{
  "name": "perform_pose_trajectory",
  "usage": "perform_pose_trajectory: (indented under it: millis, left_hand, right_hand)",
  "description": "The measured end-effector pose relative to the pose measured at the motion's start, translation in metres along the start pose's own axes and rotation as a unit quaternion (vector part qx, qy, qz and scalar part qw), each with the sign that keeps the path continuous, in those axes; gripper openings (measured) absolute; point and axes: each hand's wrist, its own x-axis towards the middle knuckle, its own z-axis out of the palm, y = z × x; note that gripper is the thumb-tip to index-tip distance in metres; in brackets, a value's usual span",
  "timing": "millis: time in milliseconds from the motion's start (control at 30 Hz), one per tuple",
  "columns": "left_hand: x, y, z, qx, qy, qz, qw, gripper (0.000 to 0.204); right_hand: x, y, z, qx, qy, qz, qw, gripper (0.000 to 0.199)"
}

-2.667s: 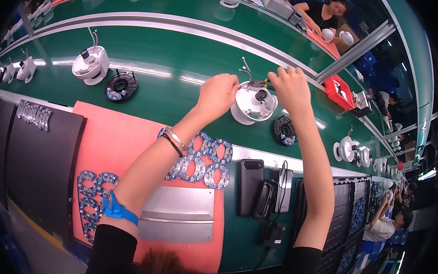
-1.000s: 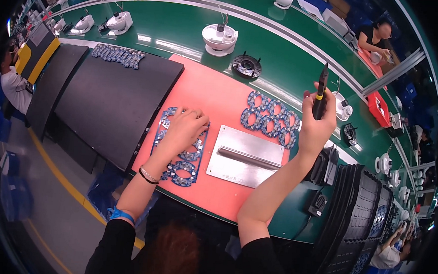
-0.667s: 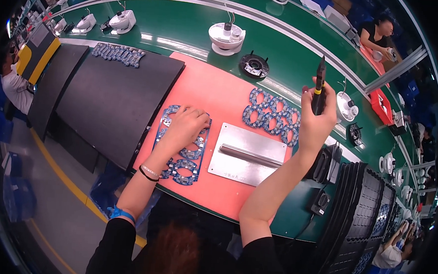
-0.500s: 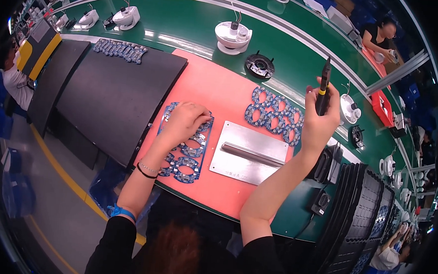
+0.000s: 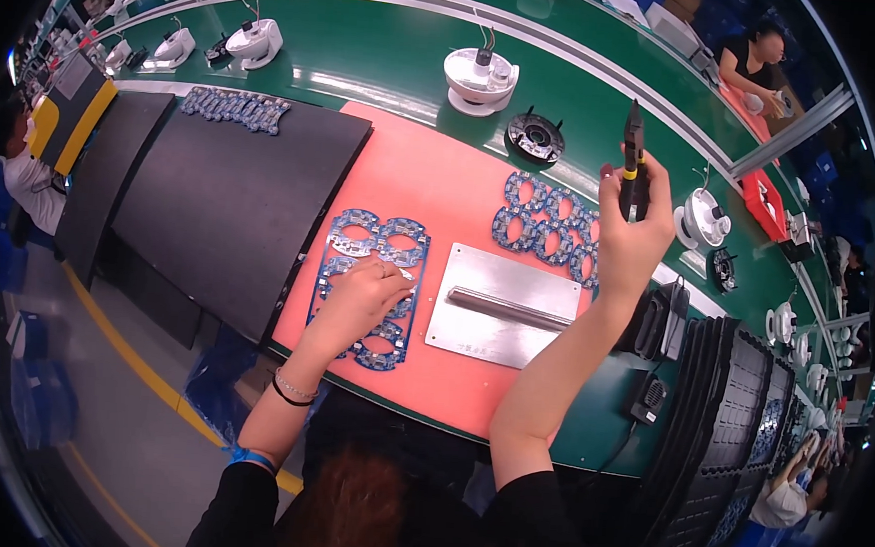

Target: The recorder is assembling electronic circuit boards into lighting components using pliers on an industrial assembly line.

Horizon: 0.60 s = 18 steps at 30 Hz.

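Nearer to us by a little than half a second ago, the left hand (image 5: 368, 299) has slid down the blue circuit-board panel (image 5: 381, 236) just left of the silver metal plate (image 5: 474, 331), leaving the panel's far row uncovered. Beyond the plate, one white camera housing (image 5: 479, 79) and one black ring holder (image 5: 521, 136) have drifted rightward past it. To the upper right of the plate, the right hand (image 5: 635, 240) stays raised, almost unmoved.

Looking through the head view, we find the left hand's fingers bent and close together over the panel's middle; whether they pinch it we cannot tell. Our right hand is closed around one pair of black-and-yellow pliers (image 5: 633, 145), tips pointing up and away.

Counting, we have one plate, lying on one salmon-pink mat (image 5: 414, 162). On the left panel, two oval boards show whole in the far row; our hand covers too much of the others to count. Beyond the plate's right part lies a set of six oval boards (image 5: 534, 237), partly behind the right hand. Well left of the plate, one row of small blue boards (image 5: 235, 109) rests on a black tray (image 5: 232, 191). Farther off to its upper right sits one red bin (image 5: 765, 205).
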Motion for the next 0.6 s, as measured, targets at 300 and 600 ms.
perform_pose_trajectory:
  millis: [300,600]
  left_hand:
    - [-0.002,-0.01,0.005,0.002,-0.009,0.017,1.0,0.008]
    - [-0.002,-0.018,0.004,-0.085,-0.014,-0.029,0.996,0.005]
  right_hand:
    - [-0.001,0.0,0.001,0.01,0.0,-0.013,1.0,0.032]
    - [0.0,0.003,-0.001,0.014,0.012,-0.005,1.0,0.031]
